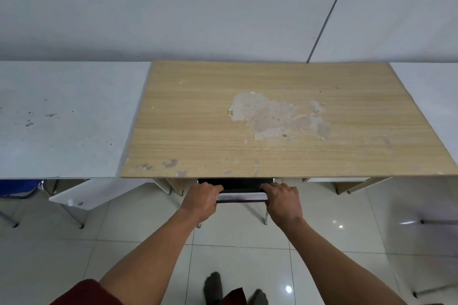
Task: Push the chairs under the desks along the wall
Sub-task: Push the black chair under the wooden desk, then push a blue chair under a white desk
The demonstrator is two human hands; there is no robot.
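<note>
A black chair (241, 188) with a shiny metal top rail sits almost fully under the wooden desk (272, 121), whose surface is worn and peeling in the middle. Only the chair's backrest top and two thin metal legs show below the desk's front edge. My left hand (202, 199) grips the left end of the rail. My right hand (282, 202) grips the right end. Both arms reach straight forward from the bottom of the view.
A white desk (62, 119) adjoins on the left, with a blue chair (17, 188) tucked beneath it and a hanging white panel (81, 195). Another white desk (431, 86) stands at the right. Chair legs (436, 221) show at the right edge. Glossy tiled floor lies below.
</note>
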